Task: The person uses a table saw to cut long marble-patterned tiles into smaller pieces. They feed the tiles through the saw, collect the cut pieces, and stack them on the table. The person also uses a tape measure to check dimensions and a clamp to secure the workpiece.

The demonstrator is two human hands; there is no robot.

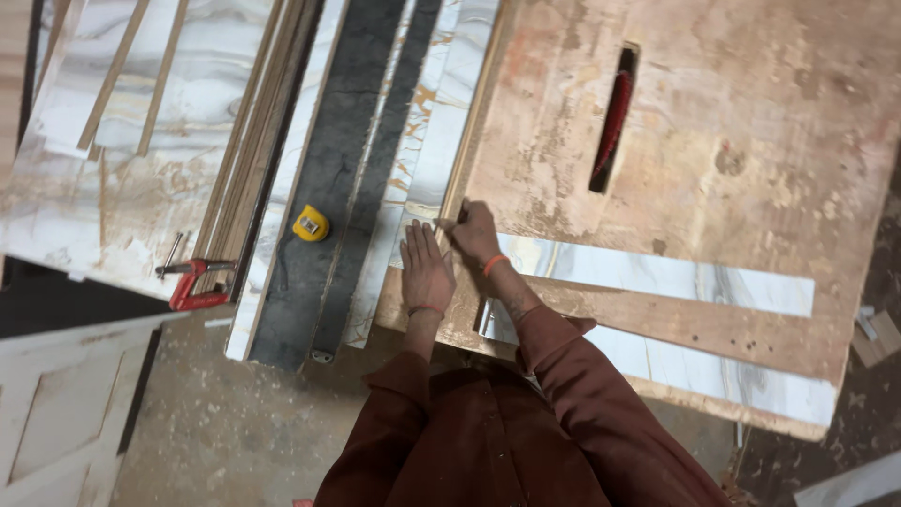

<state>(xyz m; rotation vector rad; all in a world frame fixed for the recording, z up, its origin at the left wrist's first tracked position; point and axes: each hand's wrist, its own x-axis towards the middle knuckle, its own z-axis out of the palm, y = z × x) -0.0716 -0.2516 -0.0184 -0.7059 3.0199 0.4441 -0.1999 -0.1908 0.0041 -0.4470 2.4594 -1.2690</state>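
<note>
A: Going left to right. Red clamp (192, 286) sits at the edge of the marbled sheet (113, 188), yellow tape measure (311, 223) lies on the dark strips (347, 188) beside it.

B: Hands?

A: Our left hand (425, 268) is flat, fingers spread out, pressing down the near end of the white laminate strip (657, 274) that runs across the bench (751, 122). Our right hand (474, 233) is closed on something thin and dark at the strip's end, probably a pencil. Too small to be sure.

B: Risks?

A: Saw blade (612, 122) stands up through its slot, unguarded, not far beyond the right hand. A reach across the bench puts the sleeve (582, 376) near it. We can't tell whether it's spinning.

B: Anything else?

A: If the left hand eases off, the strip could slide on the dusty surface and any mark lands wrong. A second strip (732, 371) lies along the bench's near edge; a bump could knock it off.

B: What's hidden?

A: Right fingertips and the tool tip are blocked by the hand itself. Strips at upper left run out of frame. Floor at far right is dark, just scraps visible.
</note>
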